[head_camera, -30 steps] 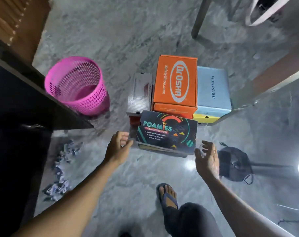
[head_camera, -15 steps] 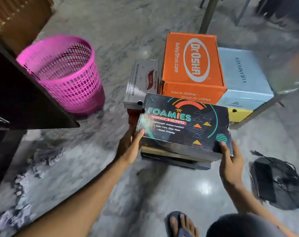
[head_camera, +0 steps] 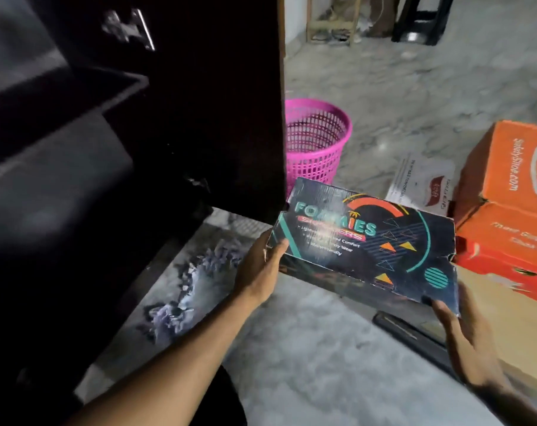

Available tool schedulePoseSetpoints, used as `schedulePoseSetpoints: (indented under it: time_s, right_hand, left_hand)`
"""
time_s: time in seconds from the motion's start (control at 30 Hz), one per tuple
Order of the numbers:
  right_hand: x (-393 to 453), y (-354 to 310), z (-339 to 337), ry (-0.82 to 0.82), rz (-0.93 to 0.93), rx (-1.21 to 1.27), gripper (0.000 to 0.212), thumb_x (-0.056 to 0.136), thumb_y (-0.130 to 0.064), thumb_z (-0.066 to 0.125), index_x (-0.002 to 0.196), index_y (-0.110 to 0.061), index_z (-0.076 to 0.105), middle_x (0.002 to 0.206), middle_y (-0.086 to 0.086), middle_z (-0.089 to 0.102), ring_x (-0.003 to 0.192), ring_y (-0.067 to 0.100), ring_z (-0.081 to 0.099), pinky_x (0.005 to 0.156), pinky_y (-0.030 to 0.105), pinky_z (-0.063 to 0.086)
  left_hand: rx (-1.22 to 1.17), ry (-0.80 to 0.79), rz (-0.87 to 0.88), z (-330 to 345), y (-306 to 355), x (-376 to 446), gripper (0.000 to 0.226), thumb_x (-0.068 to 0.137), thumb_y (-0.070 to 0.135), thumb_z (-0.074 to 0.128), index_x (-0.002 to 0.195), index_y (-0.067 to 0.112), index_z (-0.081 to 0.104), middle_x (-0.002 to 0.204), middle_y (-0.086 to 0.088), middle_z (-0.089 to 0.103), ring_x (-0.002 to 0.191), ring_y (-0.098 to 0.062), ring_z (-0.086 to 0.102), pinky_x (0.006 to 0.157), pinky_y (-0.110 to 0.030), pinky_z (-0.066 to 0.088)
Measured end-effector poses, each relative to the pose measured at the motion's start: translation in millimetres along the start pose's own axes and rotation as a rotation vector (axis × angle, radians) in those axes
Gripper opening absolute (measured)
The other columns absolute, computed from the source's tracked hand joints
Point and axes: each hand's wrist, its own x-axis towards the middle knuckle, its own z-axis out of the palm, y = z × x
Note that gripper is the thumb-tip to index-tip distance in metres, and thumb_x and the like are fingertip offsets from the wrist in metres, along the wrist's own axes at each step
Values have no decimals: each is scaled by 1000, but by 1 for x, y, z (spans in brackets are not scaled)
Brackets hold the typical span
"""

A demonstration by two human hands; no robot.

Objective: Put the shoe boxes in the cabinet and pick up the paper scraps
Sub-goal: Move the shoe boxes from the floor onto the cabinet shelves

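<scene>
Head view: left hand (head_camera: 261, 269) and right hand (head_camera: 467, 342) grip the dark shoe box (head_camera: 365, 244) beside the cabinet (head_camera: 168, 133); orange box (head_camera: 507, 195) and paper scraps (head_camera: 193, 284) below remain.

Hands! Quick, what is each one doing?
Left hand: holding the black shoe box at its left end.
Right hand: holding the same box's right corner.

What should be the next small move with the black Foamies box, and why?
Probably carry the black Foamies box leftward into the open dark cabinet. The left hand and right hand hold it by its ends, lifted off the floor, and the cabinet opening is just left of it.
</scene>
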Motion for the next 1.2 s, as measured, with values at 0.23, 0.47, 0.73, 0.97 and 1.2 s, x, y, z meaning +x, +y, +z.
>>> schedulePoseSetpoints:
  time_s: [0.23, 0.47, 0.73, 0.97, 1.2]
  right_hand:
    - [65, -55, 106, -253, -118, -148, 66, 77, -93, 39, 137, -68, 30, 141, 2, 56, 127, 17, 51, 101, 8, 31]
    - [130, -76, 249, -535, -195, -185, 99, 79, -91, 43, 160, -36, 31, 115, 8, 70, 107, 26, 64, 98, 45, 45]
    - [139, -111, 424, -616, -194, -19, 37, 99, -38, 64, 130, -20, 64, 113, 2, 69, 109, 26, 64, 84, 29, 42]
    - [104, -105, 555, -759, -222, 77, 45, 94, -39, 70, 127, -7, 66, 116, 16, 74, 109, 34, 70, 93, 43, 54]
    - [84, -98, 620, -904, -292, 107, 40, 98, -28, 69, 128, -1, 66, 118, 13, 73, 103, 19, 67, 74, 2, 47]
  left_hand:
    - [-179, 339, -208, -98, -49, 1, 43, 92, 56, 53, 111, 19, 67, 111, -3, 74, 108, -27, 67, 93, -40, 53]
    - [-350, 662, -331, -161, -122, 11, 59, 90, 52, 59, 131, 11, 63, 130, -14, 67, 121, -30, 61, 101, -41, 47]
    - [-426, 1085, -362, -217, -181, -4, 46, 93, 34, 63, 128, 5, 62, 124, -15, 65, 115, -29, 59, 86, -28, 39]
    - [-468, 1331, -513, -263, -244, -15, 48, 95, 36, 64, 133, 8, 57, 120, -8, 62, 106, -23, 58, 82, -30, 45]
    - [-392, 1406, -635, -271, -293, -23, 75, 101, 46, 57, 161, 12, 28, 164, -16, 33, 149, -35, 35, 117, -43, 32]
